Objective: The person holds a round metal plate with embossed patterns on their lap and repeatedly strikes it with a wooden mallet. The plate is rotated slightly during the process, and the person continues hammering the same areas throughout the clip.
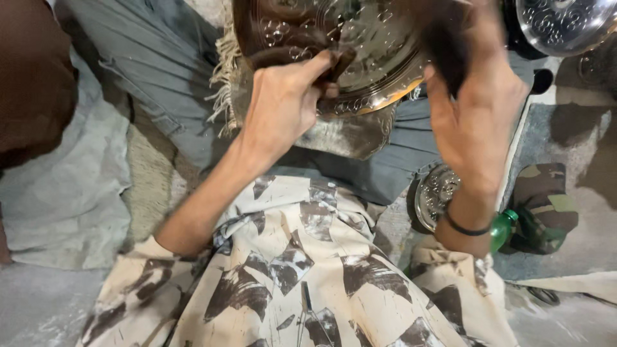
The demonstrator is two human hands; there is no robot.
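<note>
- A round embossed metal tray (pixel 366 58) is held tilted over the lap, resting on a fringed cloth (pixel 228 77) and grey trousers (pixel 160 64).
- The left hand (pixel 283 103) is closed on the tray's lower rim, with the thumb pressed on its patterned face.
- The right hand (pixel 475 109) is laid against the tray's right edge; it is blurred, and something dark, possibly a rag or brush (pixel 443 45), seems to be gripped in its closed fingers.
- A black band (pixel 466 229) is worn on the right wrist.
- A second shiny embossed tray (pixel 565 22) is seen at the upper right, apart from the first.
- A smaller embossed metal piece (pixel 434 193) lies just beside the right forearm, near a green bottle (pixel 501 230) and a camouflage cloth (pixel 546 199).
</note>
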